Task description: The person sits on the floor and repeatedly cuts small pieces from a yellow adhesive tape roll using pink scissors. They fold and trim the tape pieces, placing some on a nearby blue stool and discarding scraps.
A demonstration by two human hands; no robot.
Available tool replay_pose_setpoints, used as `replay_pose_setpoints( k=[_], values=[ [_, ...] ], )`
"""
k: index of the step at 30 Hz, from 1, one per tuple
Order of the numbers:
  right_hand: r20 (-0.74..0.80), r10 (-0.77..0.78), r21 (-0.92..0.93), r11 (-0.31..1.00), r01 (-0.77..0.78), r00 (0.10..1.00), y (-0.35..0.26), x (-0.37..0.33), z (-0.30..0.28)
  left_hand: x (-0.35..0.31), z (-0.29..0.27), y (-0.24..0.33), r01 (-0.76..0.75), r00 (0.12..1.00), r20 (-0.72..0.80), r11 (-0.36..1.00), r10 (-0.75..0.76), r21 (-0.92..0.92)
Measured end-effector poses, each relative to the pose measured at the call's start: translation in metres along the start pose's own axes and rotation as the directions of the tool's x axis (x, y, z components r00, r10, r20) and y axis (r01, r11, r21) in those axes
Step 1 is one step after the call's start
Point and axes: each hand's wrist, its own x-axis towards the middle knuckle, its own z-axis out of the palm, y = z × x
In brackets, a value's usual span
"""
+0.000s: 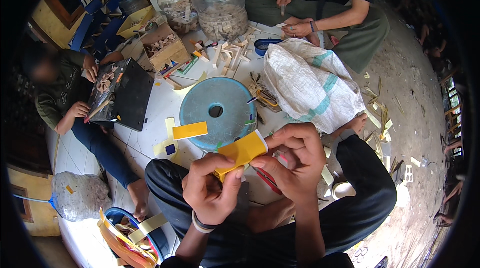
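A yellow strip with a white edge [245, 149] is stretched between my two hands above my lap. My left hand [212, 180] pinches its near left end, where the yellow folds down into a small box-like shape; whether a block sits inside cannot be told. The thumb and fingers of my right hand [296, 160] close on the strip's right end. Just beyond is a round blue-grey plastic stool [200, 103] with a hole in its middle. Another yellow strip [190, 130] overhangs the stool's left near edge. A red-handled tool [268, 180] lies below my right hand, partly hidden.
A white woven sack [310, 78] slumps right of the stool. Wooden pieces [230, 55], a cardboard box [167, 48] and a clear bag of pieces [220, 8] lie beyond. Two people work nearby, one at a black box [132, 93]. A blue basket [157, 235] holds strips.
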Motion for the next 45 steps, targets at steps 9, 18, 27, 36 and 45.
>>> replay_pose_setpoints(
  k=[9,18,27,36,45],
  values=[
    [0.016,0.097,-0.289,0.953,-0.088,0.995,-0.021,0.009,-0.005,-0.002,0.002,-0.002,0.132,0.991,0.019,0.990,-0.131,-0.053],
    [0.270,-0.236,-0.629,0.691,0.357,0.933,-0.028,0.015,-0.008,0.000,-0.003,-0.005,0.085,0.988,0.126,0.994,-0.093,0.064],
    [0.277,-0.326,-0.653,0.625,0.427,0.904,-0.021,0.012,0.002,0.001,-0.005,0.012,0.281,0.954,0.109,0.960,-0.279,-0.003],
    [0.242,-0.360,-0.634,0.645,0.427,0.901,-0.005,0.012,0.000,-0.004,0.005,0.017,0.559,0.827,0.141,0.774,-0.544,-0.297],
    [0.250,-0.290,-0.592,0.709,0.382,0.924,-0.004,0.016,-0.012,-0.004,0.008,0.012,0.550,0.835,0.183,0.768,-0.519,-0.328]
  ],
)
